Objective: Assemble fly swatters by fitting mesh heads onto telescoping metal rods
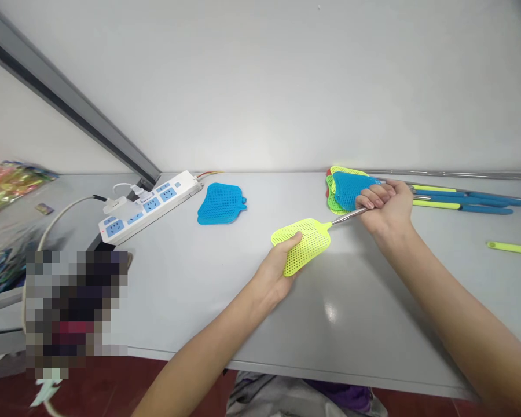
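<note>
My left hand (280, 263) grips a yellow-green fly swatter head (311, 246), thumb on top and fingers underneath. A thin metal rod (347, 216) runs from the neck of that head up to my right hand (388, 205), whose fingers are wrapped round it. Behind my right hand lies a pile of fly swatters, with blue (351, 190), yellow-green and red heads overlapping. Their rods and blue and yellow-green handles (477, 204) stretch to the right. Blue swatter heads (221, 204) without rods lie stacked left of my hands.
A white power strip (151, 205) with plugs and a cable lies at the left by a grey post. Metal rods (460, 175) rest along the wall. A loose yellow-green handle (514, 248) lies at the right edge. Plastic-wrapped goods (15, 182) sit far left, near a pixelated patch.
</note>
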Demonstrator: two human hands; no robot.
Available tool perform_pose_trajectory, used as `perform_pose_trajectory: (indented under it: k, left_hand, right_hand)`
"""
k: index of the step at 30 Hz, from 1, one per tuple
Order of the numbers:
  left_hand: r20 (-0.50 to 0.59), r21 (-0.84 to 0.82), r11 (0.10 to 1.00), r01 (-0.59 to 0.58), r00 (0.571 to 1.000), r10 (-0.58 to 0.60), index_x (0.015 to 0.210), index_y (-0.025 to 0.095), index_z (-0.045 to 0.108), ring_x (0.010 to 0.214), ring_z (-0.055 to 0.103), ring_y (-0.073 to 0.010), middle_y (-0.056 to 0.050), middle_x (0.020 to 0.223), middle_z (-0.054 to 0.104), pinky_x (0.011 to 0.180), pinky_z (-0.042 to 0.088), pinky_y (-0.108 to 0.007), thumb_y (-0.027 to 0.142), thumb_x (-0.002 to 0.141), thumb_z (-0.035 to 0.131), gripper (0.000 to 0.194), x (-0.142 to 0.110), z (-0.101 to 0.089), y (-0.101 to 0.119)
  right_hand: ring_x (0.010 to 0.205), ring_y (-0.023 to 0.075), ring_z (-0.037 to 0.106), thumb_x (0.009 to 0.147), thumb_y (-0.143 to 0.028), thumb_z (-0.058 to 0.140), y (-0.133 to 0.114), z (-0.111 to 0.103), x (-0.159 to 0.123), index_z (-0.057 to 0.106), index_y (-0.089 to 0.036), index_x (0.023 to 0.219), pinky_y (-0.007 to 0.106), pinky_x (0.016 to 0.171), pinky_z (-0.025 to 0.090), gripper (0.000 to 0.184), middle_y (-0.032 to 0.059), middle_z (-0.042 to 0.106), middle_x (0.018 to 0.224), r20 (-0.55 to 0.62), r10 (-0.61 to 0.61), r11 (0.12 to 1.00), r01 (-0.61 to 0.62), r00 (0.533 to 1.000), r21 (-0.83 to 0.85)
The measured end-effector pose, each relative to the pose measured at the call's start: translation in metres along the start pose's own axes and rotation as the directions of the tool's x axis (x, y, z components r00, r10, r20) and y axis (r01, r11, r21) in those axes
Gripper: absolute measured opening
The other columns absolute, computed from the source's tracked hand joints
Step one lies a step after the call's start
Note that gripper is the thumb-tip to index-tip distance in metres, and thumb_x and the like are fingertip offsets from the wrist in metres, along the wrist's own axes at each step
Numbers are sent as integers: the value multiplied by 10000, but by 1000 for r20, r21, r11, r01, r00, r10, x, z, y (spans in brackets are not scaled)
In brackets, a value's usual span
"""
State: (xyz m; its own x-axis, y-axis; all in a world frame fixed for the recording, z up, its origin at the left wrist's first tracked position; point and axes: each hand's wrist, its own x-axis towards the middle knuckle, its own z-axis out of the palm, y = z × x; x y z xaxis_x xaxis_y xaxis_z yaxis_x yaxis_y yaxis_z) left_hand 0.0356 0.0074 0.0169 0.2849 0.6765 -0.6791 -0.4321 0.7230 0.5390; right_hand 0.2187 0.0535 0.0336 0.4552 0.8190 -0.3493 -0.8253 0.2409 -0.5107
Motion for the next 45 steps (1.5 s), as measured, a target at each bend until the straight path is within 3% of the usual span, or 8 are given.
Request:
perform_pose_trajectory:
  k: [34,45]
  left_hand:
    - [-20,-22,1000,10,1000,-10,828,178,593,664,570,-96,-29,878,619,537,449,-164,232,644,637,196,-2,2,3]
    - [-38,-43,999,19,999,-21,811,176,589,630,564,-92,-24,838,616,525,443,-169,225,660,614,160,-4,3,5]
  right_hand:
    - [309,60,131,658,-134,359,4,-5,5,72,-187,576,179,275,159,303,-78,81,414,-48,65,998,-63,997,32]
    - [287,53,150,658,-122,334,12,-17,12,71,-186,582,178,270,162,282,-83,90,405,-113,135,990,-128,984,66]
